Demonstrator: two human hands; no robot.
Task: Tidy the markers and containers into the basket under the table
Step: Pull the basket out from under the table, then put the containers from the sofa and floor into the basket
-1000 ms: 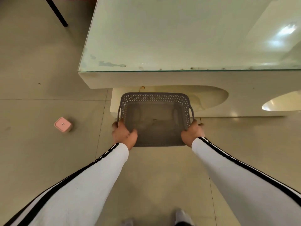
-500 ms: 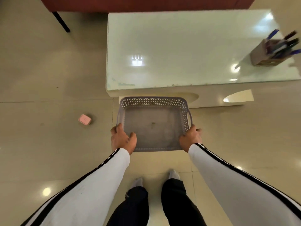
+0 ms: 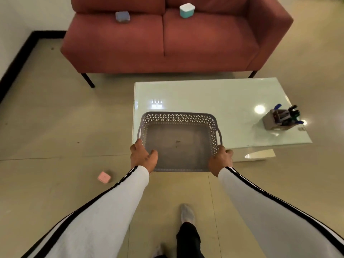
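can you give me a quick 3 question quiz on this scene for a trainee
1. True or false: the grey basket already holds a container.
2. Where is the pink box? A) on the sofa B) on the floor C) on the table
3. What on the glass table holds the markers?

Key
1. False: it is empty, with the left hand and the right hand each in a grip on its near corners.
2. B. The blue container and the teal container are the ones on the sofa.
3. The grey pen holder.
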